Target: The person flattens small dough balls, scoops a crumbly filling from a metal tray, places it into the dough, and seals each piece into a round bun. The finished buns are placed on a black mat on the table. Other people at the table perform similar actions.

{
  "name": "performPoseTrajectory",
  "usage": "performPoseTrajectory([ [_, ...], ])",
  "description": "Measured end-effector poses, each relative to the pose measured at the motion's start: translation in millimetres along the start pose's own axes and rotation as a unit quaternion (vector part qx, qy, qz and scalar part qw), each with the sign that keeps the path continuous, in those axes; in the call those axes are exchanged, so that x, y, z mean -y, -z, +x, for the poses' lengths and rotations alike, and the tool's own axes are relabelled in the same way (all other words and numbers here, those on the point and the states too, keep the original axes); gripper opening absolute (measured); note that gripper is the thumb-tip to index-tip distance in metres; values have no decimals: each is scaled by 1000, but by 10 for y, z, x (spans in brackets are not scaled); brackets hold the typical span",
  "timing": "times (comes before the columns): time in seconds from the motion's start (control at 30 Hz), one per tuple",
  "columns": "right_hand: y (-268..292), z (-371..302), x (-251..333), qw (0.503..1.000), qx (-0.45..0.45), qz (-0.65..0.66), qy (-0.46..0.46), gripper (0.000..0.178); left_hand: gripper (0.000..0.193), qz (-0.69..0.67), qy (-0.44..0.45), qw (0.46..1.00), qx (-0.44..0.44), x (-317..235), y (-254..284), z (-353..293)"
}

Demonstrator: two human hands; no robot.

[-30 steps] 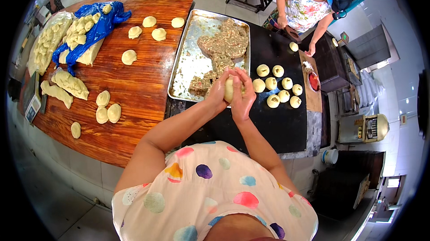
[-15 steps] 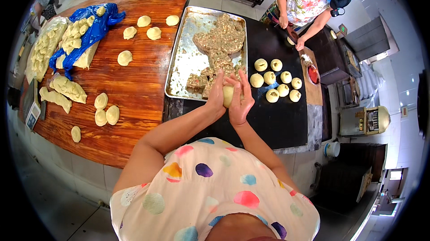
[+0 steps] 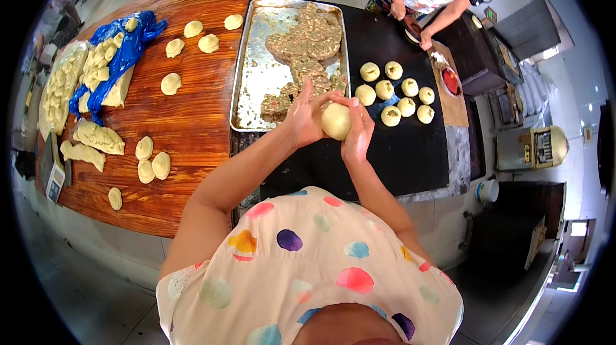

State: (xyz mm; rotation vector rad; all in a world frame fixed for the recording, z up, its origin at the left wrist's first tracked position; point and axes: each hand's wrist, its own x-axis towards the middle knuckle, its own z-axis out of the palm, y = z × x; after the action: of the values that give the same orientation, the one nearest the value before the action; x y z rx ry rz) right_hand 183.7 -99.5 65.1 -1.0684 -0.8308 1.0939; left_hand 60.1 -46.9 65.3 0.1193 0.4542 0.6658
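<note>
A smooth, pale dough ball (image 3: 336, 121) sits between my two hands, above the near edge of the black work surface. My left hand (image 3: 309, 117) curls round its left side with the thumb pointing up. On the other side, my right hand (image 3: 357, 128) cups it, fingers bent over the top. Just beyond my hands lies a metal tray (image 3: 256, 88) holding a chunky brown filling (image 3: 305, 43), with broken lumps at its near end. Several round filled dough balls (image 3: 391, 116) stand to the right of my hands, some showing filling at the top.
Flattened dough rounds (image 3: 171, 84) dot the wooden table (image 3: 199, 107) on the left. Dough pieces lie by a blue plastic bag (image 3: 131, 56), with dough logs (image 3: 99, 137) nearer. At the far right, a co-worker's hands (image 3: 423, 38) work near a board (image 3: 454, 111) with a red-filled dish (image 3: 450, 82).
Both hands have turned round the dough ball, baring much more of its face. My right fingers have folded from pointing up to over its top. The view has shifted slightly.
</note>
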Motion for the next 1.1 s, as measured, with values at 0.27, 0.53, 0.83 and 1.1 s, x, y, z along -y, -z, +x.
performPoseTrajectory([
  [0.27,271,-214,-466,902,-50,-280,324,19,34,46,-118,966,-226,825,324,386],
  [0.53,1236,30,-461,980,-198,-2,-32,32,62,86,64,984,-142,1158,88,806],
  [0.83,3664,1125,-62,744,-472,-412,232,28,40,176,-3,949,-261,1012,766,682],
  [1.1,3949,1058,-682,850,-270,-452,28,34,29,198,-133,896,-374,621,1129,43],
])
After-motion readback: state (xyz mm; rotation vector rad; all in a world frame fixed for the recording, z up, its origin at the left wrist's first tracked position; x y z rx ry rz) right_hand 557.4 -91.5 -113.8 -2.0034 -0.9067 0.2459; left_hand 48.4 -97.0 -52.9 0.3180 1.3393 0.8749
